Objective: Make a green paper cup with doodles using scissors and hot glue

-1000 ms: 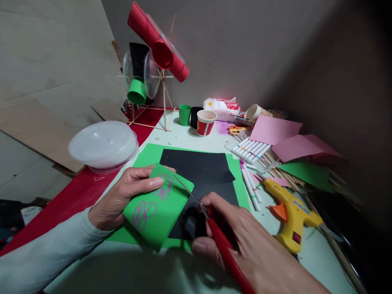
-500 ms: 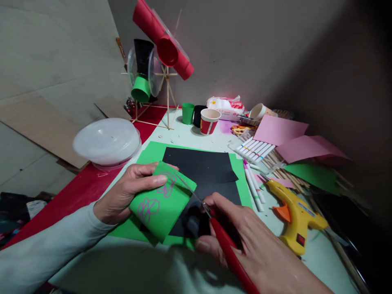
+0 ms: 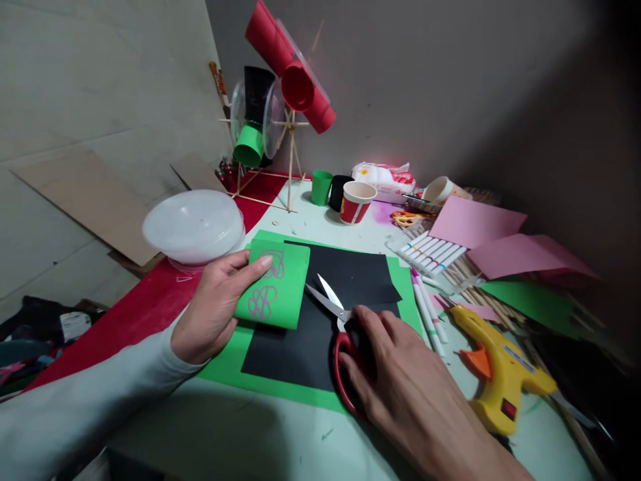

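Note:
My left hand (image 3: 216,306) pinches a folded green paper (image 3: 275,288) marked with purple scribbles, holding it just over the table. My right hand (image 3: 395,374) grips the red handles of a pair of scissors (image 3: 336,327). Their blades are apart and point toward the folded paper's right edge, lying flat over a black sheet (image 3: 330,307). The black sheet rests on a larger green sheet (image 3: 270,381).
A clear plastic lidded bowl (image 3: 193,226) sits at the left on red paper (image 3: 135,314). A yellow glue gun (image 3: 503,371) lies at the right beside markers (image 3: 433,248), sticks and pink papers (image 3: 475,224). Cups (image 3: 354,200) and a stick stand holding red, green and black tubes (image 3: 280,100) stand at the back.
The scissors came out of the green paper and dropped flat onto the black sheet with blades apart. My left hand shifted the folded paper left and back. The view swung left.

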Demonstrator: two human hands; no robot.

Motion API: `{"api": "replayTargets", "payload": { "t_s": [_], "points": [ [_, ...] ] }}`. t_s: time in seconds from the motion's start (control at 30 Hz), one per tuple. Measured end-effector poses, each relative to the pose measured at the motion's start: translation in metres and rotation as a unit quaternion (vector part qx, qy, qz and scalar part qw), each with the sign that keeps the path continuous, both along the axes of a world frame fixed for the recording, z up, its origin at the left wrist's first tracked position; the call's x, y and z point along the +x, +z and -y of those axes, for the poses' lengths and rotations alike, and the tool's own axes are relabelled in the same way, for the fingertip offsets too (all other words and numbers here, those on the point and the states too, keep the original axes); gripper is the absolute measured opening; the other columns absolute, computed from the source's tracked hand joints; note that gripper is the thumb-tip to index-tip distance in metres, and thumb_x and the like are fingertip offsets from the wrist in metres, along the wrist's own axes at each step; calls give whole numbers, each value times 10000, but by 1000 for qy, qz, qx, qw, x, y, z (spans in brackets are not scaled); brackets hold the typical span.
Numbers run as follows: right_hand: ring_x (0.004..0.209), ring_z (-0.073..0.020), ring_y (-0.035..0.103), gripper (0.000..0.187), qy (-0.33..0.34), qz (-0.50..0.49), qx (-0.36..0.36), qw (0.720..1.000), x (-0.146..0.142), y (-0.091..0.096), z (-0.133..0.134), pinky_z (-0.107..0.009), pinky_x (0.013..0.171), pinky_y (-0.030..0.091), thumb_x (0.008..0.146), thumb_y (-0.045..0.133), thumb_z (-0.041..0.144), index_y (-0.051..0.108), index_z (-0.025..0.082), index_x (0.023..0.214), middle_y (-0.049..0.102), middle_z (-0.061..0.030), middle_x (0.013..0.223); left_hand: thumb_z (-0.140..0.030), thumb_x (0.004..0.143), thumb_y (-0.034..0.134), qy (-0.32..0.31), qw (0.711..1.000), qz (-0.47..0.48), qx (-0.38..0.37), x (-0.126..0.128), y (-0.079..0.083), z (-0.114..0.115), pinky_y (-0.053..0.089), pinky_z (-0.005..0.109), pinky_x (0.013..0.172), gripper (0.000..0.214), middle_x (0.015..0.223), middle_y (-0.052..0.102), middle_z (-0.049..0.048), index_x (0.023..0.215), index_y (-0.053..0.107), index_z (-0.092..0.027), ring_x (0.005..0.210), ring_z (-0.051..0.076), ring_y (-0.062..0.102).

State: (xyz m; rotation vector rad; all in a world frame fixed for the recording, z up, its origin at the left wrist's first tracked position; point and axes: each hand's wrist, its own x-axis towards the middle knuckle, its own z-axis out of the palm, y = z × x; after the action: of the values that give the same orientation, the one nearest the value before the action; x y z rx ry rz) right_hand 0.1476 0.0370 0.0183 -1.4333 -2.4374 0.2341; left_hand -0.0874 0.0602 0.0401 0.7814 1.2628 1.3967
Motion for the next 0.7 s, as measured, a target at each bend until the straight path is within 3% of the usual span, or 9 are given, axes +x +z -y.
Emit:
{"api": "replayTargets", "payload": {
  "t_s": [0.1, 0.2, 0.27, 0.33, 0.4, 0.5, 0.6, 0.7],
  "points": [
    [860, -355, 671, 402, 20, 40, 51, 998, -3, -4, 1, -504, 715, 580, 943, 464, 237, 649, 42, 1241, 676, -209, 966, -340, 767, 855, 19, 999, -34, 21, 3, -3, 1, 589, 265, 698, 241, 840, 768, 24, 884, 726, -174, 764, 182, 722],
    [917, -406, 660, 398, 17, 60, 51, 997, -5, 3, 2, -604, 771, 543, 925, 475, 223, 688, 56, 1218, 695, -228, 1029, -360, 772, 843, 27, 993, -104, 38, 6, -7, 5, 573, 280, 653, 229, 785, 744, 2, 898, 733, -204, 742, 200, 701],
    [963, -414, 649, 362, 8, 17, 30, 999, -6, 10, 3, -619, 805, 521, 941, 483, 239, 702, 85, 1183, 697, -223, 1089, -365, 789, 824, 29, 986, -160, 48, 8, -7, 8, 544, 270, 609, 204, 757, 723, -9, 892, 736, -213, 712, 194, 675],
    [991, -363, 658, 345, 4, -96, -34, 995, -8, 19, 5, -558, 846, 526, 984, 491, 296, 682, 119, 1211, 706, -188, 1125, -356, 803, 810, 35, 975, -211, 56, 11, -6, 12, 505, 251, 573, 173, 722, 690, -20, 847, 724, -212, 670, 172, 633],
    [945, -280, 683, 367, 2, -233, -155, 960, -12, 26, 7, -452, 840, 539, 1022, 496, 408, 643, 165, 1253, 735, -123, 1059, -341, 815, 795, 43, 965, -252, 64, 15, -3, 15, 471, 236, 551, 161, 687, 651, -32, 791, 700, -213, 629, 149, 581],
    [781, -200, 689, 384, 12, -366, -321, 873, -21, 27, 10, -340, 731, 532, 1011, 530, 521, 607, 211, 1224, 748, -31, 864, -306, 831, 767, 56, 952, -293, 73, 23, 2, 21, 461, 224, 561, 184, 657, 591, -52, 722, 644, -225, 604, 130, 516],
    [664, -155, 669, 301, 18, -437, -387, 812, -28, 16, 13, -273, 622, 508, 980, 607, 502, 590, 225, 1097, 716, 13, 758, -302, 833, 754, 60, 939, -328, 87, 29, 3, 26, 462, 221, 578, 260, 646, 545, -57, 667, 567, -230, 611, 126, 484],
    [583, -117, 643, 270, 36, -475, -420, 772, -32, 1, 14, -234, 561, 497, 1012, 565, 472, 573, 209, 951, 703, 12, 735, -339, 846, 731, 59, 926, -360, 96, 30, 0, 29, 440, 221, 549, 299, 632, 518, -56, 653, 533, -228, 584, 117, 439]
  ]
}}
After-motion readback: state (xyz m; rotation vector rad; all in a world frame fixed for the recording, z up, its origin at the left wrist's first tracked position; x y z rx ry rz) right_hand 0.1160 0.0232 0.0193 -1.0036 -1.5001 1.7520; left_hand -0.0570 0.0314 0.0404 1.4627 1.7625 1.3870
